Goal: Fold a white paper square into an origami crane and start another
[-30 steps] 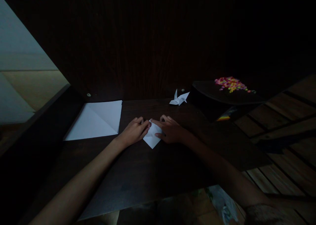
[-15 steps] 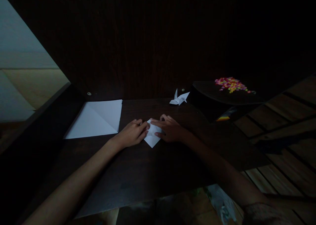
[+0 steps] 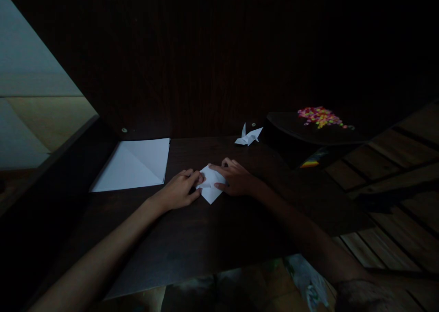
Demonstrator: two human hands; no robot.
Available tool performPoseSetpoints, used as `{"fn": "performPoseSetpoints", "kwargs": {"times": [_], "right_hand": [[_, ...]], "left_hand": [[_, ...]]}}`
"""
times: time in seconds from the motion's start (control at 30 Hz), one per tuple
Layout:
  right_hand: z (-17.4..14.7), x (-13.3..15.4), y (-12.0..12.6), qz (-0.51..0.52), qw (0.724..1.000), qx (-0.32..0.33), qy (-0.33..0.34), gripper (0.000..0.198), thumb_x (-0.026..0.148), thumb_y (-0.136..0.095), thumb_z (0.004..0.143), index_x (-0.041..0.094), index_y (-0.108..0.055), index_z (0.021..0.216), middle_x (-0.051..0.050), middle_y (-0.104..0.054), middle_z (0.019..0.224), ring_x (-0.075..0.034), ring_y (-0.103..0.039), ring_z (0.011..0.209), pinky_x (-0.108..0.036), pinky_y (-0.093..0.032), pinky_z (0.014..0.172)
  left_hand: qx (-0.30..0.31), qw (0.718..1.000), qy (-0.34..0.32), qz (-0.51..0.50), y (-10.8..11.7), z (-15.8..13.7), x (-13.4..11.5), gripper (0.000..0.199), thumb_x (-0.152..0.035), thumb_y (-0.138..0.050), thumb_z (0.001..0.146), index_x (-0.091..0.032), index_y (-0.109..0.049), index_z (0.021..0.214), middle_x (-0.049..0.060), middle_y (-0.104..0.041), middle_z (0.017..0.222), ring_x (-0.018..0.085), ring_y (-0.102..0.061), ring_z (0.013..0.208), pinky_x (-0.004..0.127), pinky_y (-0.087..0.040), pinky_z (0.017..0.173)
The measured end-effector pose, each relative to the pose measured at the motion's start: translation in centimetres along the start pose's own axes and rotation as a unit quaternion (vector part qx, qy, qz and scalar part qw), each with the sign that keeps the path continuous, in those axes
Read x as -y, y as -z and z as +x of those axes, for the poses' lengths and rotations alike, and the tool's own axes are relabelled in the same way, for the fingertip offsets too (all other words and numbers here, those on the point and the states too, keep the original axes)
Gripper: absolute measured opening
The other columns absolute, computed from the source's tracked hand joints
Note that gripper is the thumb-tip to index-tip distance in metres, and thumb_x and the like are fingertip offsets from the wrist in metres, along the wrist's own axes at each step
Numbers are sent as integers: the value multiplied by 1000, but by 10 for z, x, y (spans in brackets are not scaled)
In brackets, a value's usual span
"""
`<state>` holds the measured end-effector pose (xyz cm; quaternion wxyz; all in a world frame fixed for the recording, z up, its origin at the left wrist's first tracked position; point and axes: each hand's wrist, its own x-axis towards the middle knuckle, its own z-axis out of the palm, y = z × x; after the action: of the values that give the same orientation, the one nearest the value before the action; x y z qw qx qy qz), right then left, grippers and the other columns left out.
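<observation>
A small diamond of folded white paper (image 3: 210, 194) lies on the dark wooden desk, with a crease or flap across its middle. At its left corner, my left hand (image 3: 183, 189) is closed, thumb and fingertips pinching the edge. My right hand (image 3: 238, 178) holds the right side down, its index finger reaching to the top corner and its thumb on the paper's face, the other fingers curled. Beyond it, near the back panel, stands a finished white origami crane (image 3: 249, 136). Some of the paper is hidden under my fingers.
A stack of white paper sheets (image 3: 133, 163) lies at the left, the top one creased diagonally. On a raised dark shelf (image 3: 284, 122) at the right sits a heap of small colourful pieces (image 3: 320, 116). A tall dark panel (image 3: 206, 65) closes off the back.
My left hand has shifted slightly left, drawing out the paper's left side, so the diamond looks wider and more of its face shows. My right hand has stayed nearly still.
</observation>
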<state>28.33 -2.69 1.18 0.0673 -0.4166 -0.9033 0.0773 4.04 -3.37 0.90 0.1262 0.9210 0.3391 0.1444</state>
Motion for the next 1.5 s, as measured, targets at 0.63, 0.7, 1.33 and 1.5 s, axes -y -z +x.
{"fn": "performPoseSetpoints", "kwargs": {"times": [0.63,0.7,1.33,1.5], "right_hand": [[0,-3,-2,-3,1000,7,26,56,41,-51,91,21,-45,143,-6,-41,152,-30,-44,110,-47,-37,91],[0,-3,-3,-2,1000,4,26,56,40,-52,90,22,-45,143,-6,-41,152,-30,-44,111,-47,-37,91],[1,-5,-4,-2,1000,12,24,57,43,-50,91,23,-44,144,-4,-39,152,-30,-43,111,-48,-36,91],[1,-4,-3,3,1000,14,18,56,41,-52,90,25,-44,144,-4,-40,152,-30,-43,112,-48,-35,92]], "left_hand": [[74,971,-88,210,-2,2,-12,35,-16,-48,90,-12,-47,126,15,-63,104,26,-59,104,42,-46,95],[70,972,-99,201,-3,1,-12,37,-13,-47,90,-13,-47,127,15,-64,107,26,-58,109,43,-45,97],[36,995,-56,73,7,-34,-19,33,-24,-35,98,-14,-48,127,13,-62,108,26,-56,101,43,-45,94],[13,999,-1,33,5,-29,-18,24,-26,-46,92,-16,-53,113,9,-61,100,23,-58,90,39,-49,86]]}}
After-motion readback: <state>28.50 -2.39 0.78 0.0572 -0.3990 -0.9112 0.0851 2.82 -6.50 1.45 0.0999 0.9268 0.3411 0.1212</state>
